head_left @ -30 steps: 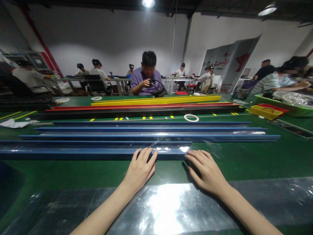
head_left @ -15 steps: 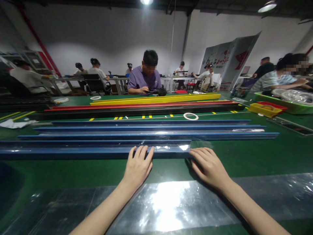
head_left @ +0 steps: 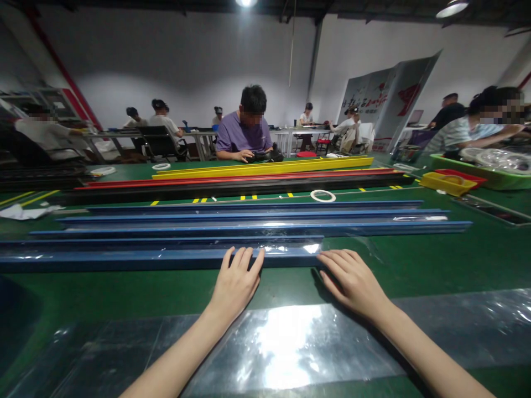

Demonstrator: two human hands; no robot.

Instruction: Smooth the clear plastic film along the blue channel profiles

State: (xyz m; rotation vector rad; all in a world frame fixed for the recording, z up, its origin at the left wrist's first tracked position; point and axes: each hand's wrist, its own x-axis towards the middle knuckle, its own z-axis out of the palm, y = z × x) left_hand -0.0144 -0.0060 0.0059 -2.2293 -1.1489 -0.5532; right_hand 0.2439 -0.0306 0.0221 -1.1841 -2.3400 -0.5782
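Observation:
A long blue channel profile (head_left: 124,256) lies lengthwise in front of me, with glossy clear film along its inside. My left hand (head_left: 236,279) rests on its near edge, fingers stretched over the top and slightly spread. At the profile's right end, my right hand (head_left: 348,279) touches the corner with extended fingertips, its thumb lower and apart. Thin clear film (head_left: 367,246) sticks out past that end, behind the right hand. Under my forearms a wide clear plastic sheet (head_left: 232,354) lies on the green table (head_left: 435,265), reflecting the light.
Beyond lie several more blue profiles (head_left: 365,226), a white tape roll (head_left: 323,196), black and red profiles (head_left: 249,185) and yellow ones (head_left: 290,166). To the right are a yellow tray (head_left: 446,185) and a green basket (head_left: 493,177). A person (head_left: 244,132) sits opposite.
My right hand has shifted very slightly left along the profile's end. More of the clear film shows to the right of that end. The left hand has barely moved.

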